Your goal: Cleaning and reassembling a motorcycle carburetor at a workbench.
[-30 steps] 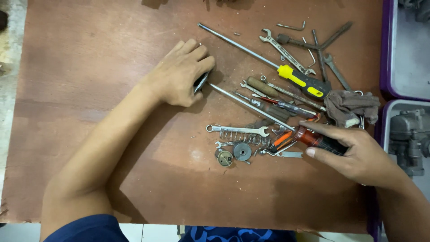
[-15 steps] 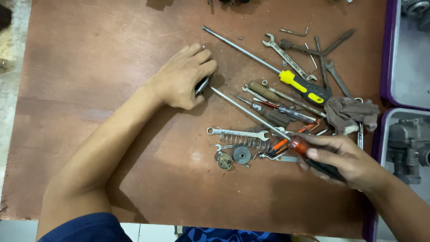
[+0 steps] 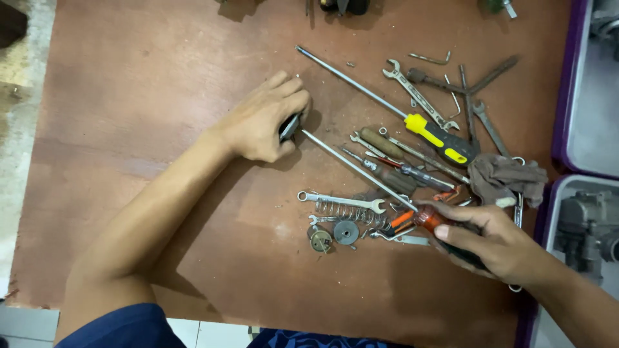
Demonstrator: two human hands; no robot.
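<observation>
The right hand [image 3: 496,241] is wrapped around the orange-red handle of a long screwdriver [image 3: 361,171]. The handle shows between thumb and forefinger at the lower edge of the tool heap. From there the thin steel shaft runs up and left across the brown counter [image 3: 142,96], and its tip ends just beside the left hand [image 3: 264,125]. That hand is curled over a small dark metal part [image 3: 290,127], pinning it to the counter, and most of the part is hidden under the fingers.

The screwdriver looks stiff and fairly light, though its length makes it tip-heavy, so the ribbed handle is the natural place to grip it. The bare shaft would likely be slick and could roll. The small part seems hard and apt to slide on the smooth board, so pressing down with the fingertips appears sensible.

Near the handle lie a combination spanner [image 3: 342,201], a coil spring [image 3: 345,211], two round washers, a yellow-handled screwdriver [image 3: 442,136] and a grey rag [image 3: 506,180].
</observation>
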